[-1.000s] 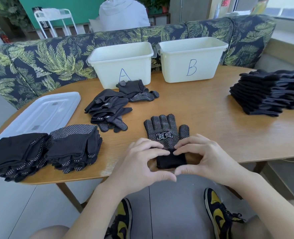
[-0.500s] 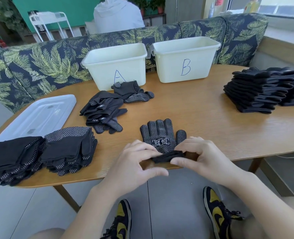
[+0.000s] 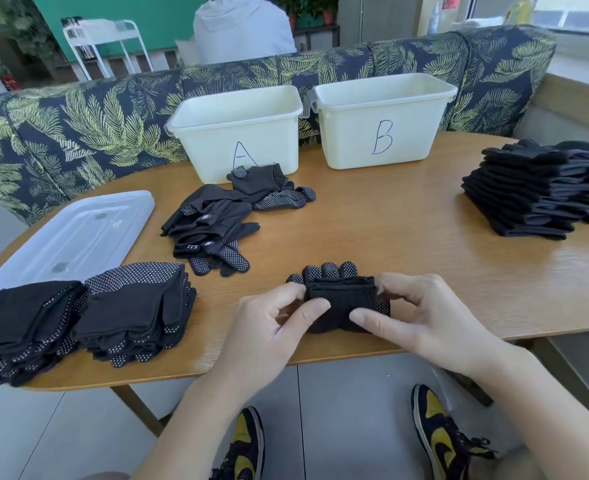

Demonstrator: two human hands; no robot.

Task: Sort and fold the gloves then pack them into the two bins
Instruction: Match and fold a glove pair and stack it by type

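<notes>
Matt black knit glove [image 3: 341, 299] with rubbery dots, glossy white plastic bins [image 3: 237, 147], smooth satin wood table [image 3: 372, 230].

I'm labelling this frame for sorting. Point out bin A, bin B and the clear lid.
bin A [image 3: 213, 147]: head view, front wall left of the letter.
bin B [image 3: 352, 140]: head view, front wall.
clear lid [image 3: 78, 233]: head view, middle of its top.

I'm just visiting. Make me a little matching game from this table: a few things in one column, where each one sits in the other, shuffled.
Things:
1. bin A
2. bin B
3. clear lid
4. glove being folded

Places:
a. flat at the table's left edge
b. between both hands, near edge
c. far side, right of its twin
d. far side, loose gloves before it

Pairs: 1-d, 2-c, 3-a, 4-b
</notes>
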